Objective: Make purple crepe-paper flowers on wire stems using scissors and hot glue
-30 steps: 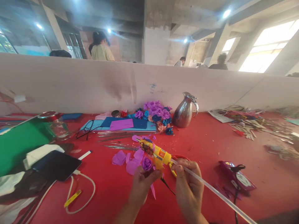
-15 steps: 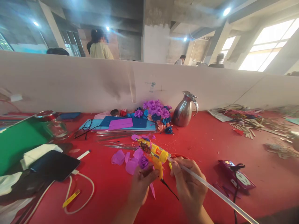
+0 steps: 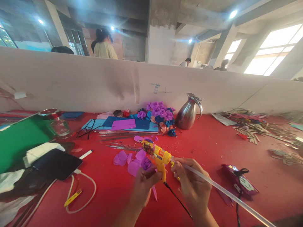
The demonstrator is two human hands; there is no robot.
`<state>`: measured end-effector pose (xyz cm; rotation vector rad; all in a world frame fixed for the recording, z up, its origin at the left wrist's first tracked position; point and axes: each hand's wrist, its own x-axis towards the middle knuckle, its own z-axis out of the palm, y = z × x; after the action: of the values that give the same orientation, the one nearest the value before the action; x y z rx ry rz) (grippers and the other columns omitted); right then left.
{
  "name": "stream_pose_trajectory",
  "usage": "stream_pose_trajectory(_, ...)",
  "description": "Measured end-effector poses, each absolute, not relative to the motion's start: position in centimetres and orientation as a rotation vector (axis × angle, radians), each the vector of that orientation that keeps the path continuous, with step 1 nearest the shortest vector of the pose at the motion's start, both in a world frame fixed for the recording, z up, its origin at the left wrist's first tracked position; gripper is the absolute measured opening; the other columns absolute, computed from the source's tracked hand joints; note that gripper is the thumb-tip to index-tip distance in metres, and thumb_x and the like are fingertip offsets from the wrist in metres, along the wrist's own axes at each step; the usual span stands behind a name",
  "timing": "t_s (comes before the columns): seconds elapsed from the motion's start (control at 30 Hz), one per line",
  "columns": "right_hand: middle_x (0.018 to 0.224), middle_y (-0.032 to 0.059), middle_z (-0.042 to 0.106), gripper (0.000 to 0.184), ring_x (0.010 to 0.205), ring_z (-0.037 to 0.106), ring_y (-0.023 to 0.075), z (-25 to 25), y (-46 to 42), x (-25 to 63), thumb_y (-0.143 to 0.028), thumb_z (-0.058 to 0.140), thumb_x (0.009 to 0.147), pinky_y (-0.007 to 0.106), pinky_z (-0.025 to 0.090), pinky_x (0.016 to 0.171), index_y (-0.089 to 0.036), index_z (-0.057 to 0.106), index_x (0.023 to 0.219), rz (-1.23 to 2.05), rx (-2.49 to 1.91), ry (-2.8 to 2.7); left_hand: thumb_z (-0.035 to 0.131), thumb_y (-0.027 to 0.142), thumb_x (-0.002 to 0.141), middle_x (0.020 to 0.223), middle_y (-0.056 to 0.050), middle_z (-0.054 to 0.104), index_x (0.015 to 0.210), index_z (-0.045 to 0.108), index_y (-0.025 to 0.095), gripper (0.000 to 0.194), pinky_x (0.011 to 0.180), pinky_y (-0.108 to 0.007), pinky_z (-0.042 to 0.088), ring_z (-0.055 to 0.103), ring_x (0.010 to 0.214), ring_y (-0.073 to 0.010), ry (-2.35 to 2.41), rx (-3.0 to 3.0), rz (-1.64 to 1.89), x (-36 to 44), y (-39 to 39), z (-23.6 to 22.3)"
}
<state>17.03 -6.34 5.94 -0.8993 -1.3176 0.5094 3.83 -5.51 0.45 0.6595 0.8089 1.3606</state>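
Note:
My left hand (image 3: pixel 143 186) is closed around a small purple paper rose (image 3: pixel 146 163), held just above the red table (image 3: pixel 208 151). My right hand (image 3: pixel 191 183) pinches a long clear glue stick (image 3: pixel 224 193) that runs into the back of a yellow glue gun (image 3: pixel 159 156). The gun sits between both hands, nozzle pointing up and left, its black cord (image 3: pixel 176 198) trailing toward me. Loose purple paper petals (image 3: pixel 129 159) lie on the table just left of the rose.
A steel jug (image 3: pixel 188 112) and a cluster of purple and blue paper flowers (image 3: pixel 157 113) stand by the white partition (image 3: pixel 94 82). A phone (image 3: pixel 56 164) with a white cable, glasses (image 3: pixel 86 129), a glass jar (image 3: pixel 56 124) and coloured paper sheets (image 3: pixel 123 124) lie left. Scraps litter the right.
The glue gun has tilted so its handle hangs down between my hands, and my right hand has slid slightly along the stick. The view shifted a little.

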Motion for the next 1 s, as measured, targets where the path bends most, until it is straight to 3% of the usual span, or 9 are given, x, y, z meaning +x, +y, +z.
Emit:
stream_pose_trajectory(0.2,0.054,-0.002,0.062,0.006,0.043,0.056,0.009,5.6,-6.3,16.4,-0.02,0.061,0.084,0.016,0.046,0.04,-0.02,0.066,0.082,0.548,-0.91,-1.242,0.084,0.027,0.054,0.077,-0.005,0.069,0.076,0.072,0.018,0.027,0.075,-0.033,0.046,0.06,0.08,-0.0204,0.771,0.676,1.343,3.8,-5.5,0.3)
stream_pose_trajectory(0.43,0.063,0.0,0.063,0.012,0.054,0.059,0.0113,6.2,-5.8,16.8,-0.023,0.054,0.088,0.021,0.051,0.052,-0.02,0.066,0.087,0.637,-0.868,-1.373,0.085,0.028,0.053,0.071,-0.004,0.069,0.071,0.072,0.017,0.025,0.072,-0.032,0.046,0.061,0.073,-0.0193,0.762,0.645,1.372,3.8,-5.5,0.6)
stream_pose_trajectory(0.63,0.056,-0.0016,0.06,0.01,0.048,0.055,0.0099,6.8,-5.5,17.0,-0.025,0.06,0.085,0.019,0.045,0.046,-0.018,0.065,0.079,0.591,-0.956,-1.373,0.085,0.031,0.05,0.07,-0.004,0.068,0.07,0.073,0.016,0.027,0.071,-0.03,0.046,0.059,0.071,-0.0172,0.786,0.64,1.345,3.9,-5.6,1.2)
stream_pose_trajectory(0.77,0.06,-0.0001,0.061,0.014,0.053,0.058,0.0112,6.3,-5.5,16.2,-0.028,0.056,0.088,0.021,0.048,0.051,-0.017,0.063,0.081,0.605,-0.969,-1.284,0.086,0.032,0.048,0.072,-0.003,0.068,0.071,0.073,0.018,0.03,0.072,-0.031,0.046,0.059,0.07,-0.0169,0.828,0.589,1.369,4.1,-5.6,1.1)
stream_pose_trajectory(0.9,0.07,0.0017,0.064,0.016,0.061,0.061,0.0125,5.7,-5.3,15.0,-0.03,0.054,0.089,0.023,0.051,0.057,-0.017,0.061,0.084,0.629,-0.965,-1.225,0.079,0.038,0.061,0.056,0.002,0.056,0.054,0.066,0.016,0.026,0.061,-0.025,0.04,0.048,0.057,-0.0105,0.792,0.67,1.405,4.5,-5.6,0.5)
stream_pose_trajectory(1.0,0.077,0.0035,0.065,0.014,0.07,0.063,0.0142,4.9,-5.2,14.6,-0.029,0.054,0.089,0.025,0.053,0.063,-0.018,0.062,0.088,0.59,-0.963,-1.232,0.075,0.036,0.068,0.055,0.002,0.053,0.057,0.066,0.016,0.024,0.059,-0.024,0.037,0.043,0.057,-0.0098,0.782,0.737,1.386,4.9,-5.7,0.3)
